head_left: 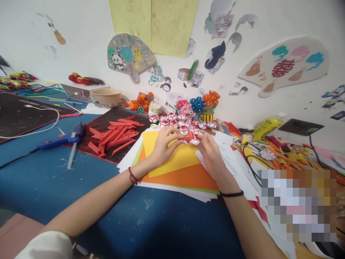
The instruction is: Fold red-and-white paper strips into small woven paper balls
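A small red-and-white folded paper piece (193, 139) is between my two hands above a stack of coloured sheets. My left hand (166, 146) reaches in from the left, its thumb and finger closed at the piece's left end. At the other end, my right hand (212, 155) pinches it between thumb and fingers. Just behind the hands sit several red-and-white paper balls (184, 129), shaped like flower buds. Under both hands lies a yellow sheet (178, 161) on an orange sheet (185, 177), with green and white paper below.
Red folded paper strips (114, 135) are heaped on a black mat left of the stack. A blue glue gun (66, 138) with its cord lies farther left. Craft flowers (197, 105) stand by the wall. White papers, scraps and a yellow bottle (268, 126) crowd the right.
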`<state>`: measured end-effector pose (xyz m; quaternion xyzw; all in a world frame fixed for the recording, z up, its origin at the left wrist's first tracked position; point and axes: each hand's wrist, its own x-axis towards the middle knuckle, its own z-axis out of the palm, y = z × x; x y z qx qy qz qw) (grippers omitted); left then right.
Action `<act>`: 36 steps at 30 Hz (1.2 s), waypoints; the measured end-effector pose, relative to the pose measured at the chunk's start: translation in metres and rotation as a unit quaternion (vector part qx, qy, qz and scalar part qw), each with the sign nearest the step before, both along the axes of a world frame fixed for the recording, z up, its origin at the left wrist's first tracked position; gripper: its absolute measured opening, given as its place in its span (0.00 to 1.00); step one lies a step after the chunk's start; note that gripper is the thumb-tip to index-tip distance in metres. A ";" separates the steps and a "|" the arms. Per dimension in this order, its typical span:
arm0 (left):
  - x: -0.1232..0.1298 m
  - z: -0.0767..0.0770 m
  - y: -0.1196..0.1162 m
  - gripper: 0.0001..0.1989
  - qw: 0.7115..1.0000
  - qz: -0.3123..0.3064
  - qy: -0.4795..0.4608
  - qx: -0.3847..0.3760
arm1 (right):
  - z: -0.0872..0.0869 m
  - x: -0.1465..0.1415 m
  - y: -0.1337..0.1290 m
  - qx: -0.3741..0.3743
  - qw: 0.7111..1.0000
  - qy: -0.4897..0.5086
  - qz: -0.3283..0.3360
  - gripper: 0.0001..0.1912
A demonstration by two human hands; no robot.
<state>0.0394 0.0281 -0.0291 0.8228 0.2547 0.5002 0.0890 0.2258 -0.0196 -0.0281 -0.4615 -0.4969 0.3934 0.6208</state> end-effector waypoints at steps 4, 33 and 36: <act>-0.002 0.005 -0.003 0.08 0.998 -0.050 0.026 -0.009 | 0.008 0.002 -0.005 -0.111 0.982 0.117 0.102 0.24; -0.005 -0.005 0.001 0.12 0.977 0.105 0.185 -0.009 | -0.006 0.000 -0.003 -0.070 0.990 -0.078 0.091 0.22; -0.006 -0.006 0.002 0.13 0.974 0.115 0.195 0.009 | -0.008 -0.002 -0.003 -0.071 0.987 -0.122 0.072 0.17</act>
